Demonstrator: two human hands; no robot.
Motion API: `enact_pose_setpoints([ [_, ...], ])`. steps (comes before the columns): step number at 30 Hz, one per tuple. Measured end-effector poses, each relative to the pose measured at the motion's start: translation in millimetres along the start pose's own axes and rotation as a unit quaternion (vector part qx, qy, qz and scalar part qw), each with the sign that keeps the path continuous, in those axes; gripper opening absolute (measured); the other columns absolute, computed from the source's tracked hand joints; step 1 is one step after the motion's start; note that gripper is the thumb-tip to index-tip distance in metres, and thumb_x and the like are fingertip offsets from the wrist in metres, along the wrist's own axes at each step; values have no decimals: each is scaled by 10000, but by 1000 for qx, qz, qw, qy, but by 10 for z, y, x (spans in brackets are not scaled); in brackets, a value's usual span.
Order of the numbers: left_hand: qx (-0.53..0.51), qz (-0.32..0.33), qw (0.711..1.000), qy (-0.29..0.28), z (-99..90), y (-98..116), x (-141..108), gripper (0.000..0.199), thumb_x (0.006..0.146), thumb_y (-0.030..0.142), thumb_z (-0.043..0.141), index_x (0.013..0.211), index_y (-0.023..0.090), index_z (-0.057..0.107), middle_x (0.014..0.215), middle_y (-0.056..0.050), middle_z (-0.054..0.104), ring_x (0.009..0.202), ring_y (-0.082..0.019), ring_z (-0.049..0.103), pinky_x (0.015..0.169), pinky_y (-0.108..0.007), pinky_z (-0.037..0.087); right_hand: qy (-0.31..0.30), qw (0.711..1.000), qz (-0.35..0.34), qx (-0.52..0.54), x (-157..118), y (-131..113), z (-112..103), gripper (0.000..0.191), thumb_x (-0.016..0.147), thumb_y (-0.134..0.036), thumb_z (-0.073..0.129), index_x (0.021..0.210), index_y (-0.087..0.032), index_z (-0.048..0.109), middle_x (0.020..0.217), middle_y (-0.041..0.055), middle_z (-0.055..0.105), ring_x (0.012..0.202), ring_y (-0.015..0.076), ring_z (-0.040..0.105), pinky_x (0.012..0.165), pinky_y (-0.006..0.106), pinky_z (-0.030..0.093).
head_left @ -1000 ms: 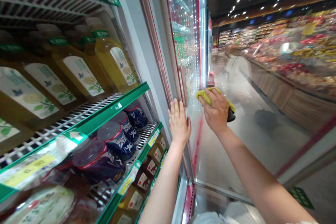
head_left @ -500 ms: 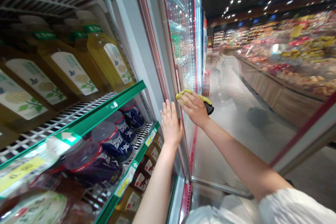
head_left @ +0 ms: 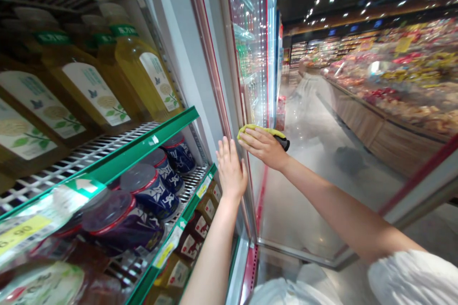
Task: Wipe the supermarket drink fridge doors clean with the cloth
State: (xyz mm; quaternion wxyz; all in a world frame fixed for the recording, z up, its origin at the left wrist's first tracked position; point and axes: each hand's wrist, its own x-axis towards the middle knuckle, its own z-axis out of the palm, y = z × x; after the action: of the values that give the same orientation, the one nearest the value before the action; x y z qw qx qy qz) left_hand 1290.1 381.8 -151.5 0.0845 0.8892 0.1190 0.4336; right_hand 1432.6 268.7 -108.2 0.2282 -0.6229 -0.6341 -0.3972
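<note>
My left hand (head_left: 231, 171) rests with fingers straight against the pale upright frame (head_left: 209, 57) of the fridge, palm toward it, holding nothing. Just to its right, my right hand (head_left: 264, 147) presses a yellow-green cleaning cloth (head_left: 244, 129) with a dark grey underside against the edge of the glass door (head_left: 286, 209). Part of the cloth is hidden under the fingers. Close by on the left, a shelf carries large bottles of yellow drink (head_left: 143, 81) with white labels. Below them stand dark blue tubs (head_left: 152, 195) with clear lids and red rims.
Green price rails (head_left: 143, 145) edge the wire shelves, with smaller bottles (head_left: 189, 243) on the lowest one. Beyond the door, another lit fridge (head_left: 246, 33) continues the row. A wood-sided display (head_left: 382, 128) heaped with packaged goods stands across the shiny floor (head_left: 304, 190).
My right hand and the cloth have shifted very slightly left, nearer the left hand. The left hand keeps its place on the frame. The view has tilted a little.
</note>
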Motion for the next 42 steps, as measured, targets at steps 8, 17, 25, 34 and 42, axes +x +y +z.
enact_pose_setpoints([
  [8,-9,-3,1000,10,-12,-1,24,747,956,164,453,1633,173,138,1707,-177,180,1595,-281,45,1268,-592,195,15,1000,13,-17,501,149,-104,360,1070,-229,446,1374,-324,615,1505,-61,575,1473,140,432,1284,378,319],
  [17,-7,-22,1000,13,12,-124,-114,705,950,126,438,1616,150,209,1697,-198,201,1594,-278,59,1270,-590,189,-93,996,3,14,-169,-129,157,412,1027,-126,517,1382,-315,609,1469,-62,609,1430,156,495,1259,369,356],
  [25,-3,-14,1000,-13,38,-123,-234,705,945,108,427,1612,144,200,1691,-212,216,1594,-281,62,1260,-594,229,-71,997,-27,27,-487,-158,242,305,1014,-158,535,1214,-307,711,1355,-42,694,1355,149,576,1195,355,448],
  [34,-19,-21,998,-51,181,70,-369,826,883,29,428,1631,159,103,1703,-197,178,1589,-271,35,1270,-579,218,-32,994,59,-88,-511,-322,266,324,1022,-151,503,1268,-263,682,1406,-15,658,1360,147,567,1212,319,398],
  [42,-24,-35,998,-37,210,113,-425,838,901,47,429,1639,169,51,1712,-194,130,1589,-278,12,1273,-591,199,1,984,170,-48,-266,-203,161,380,1052,-184,444,1370,-315,605,1499,-26,583,1453,172,471,1232,455,384],
])
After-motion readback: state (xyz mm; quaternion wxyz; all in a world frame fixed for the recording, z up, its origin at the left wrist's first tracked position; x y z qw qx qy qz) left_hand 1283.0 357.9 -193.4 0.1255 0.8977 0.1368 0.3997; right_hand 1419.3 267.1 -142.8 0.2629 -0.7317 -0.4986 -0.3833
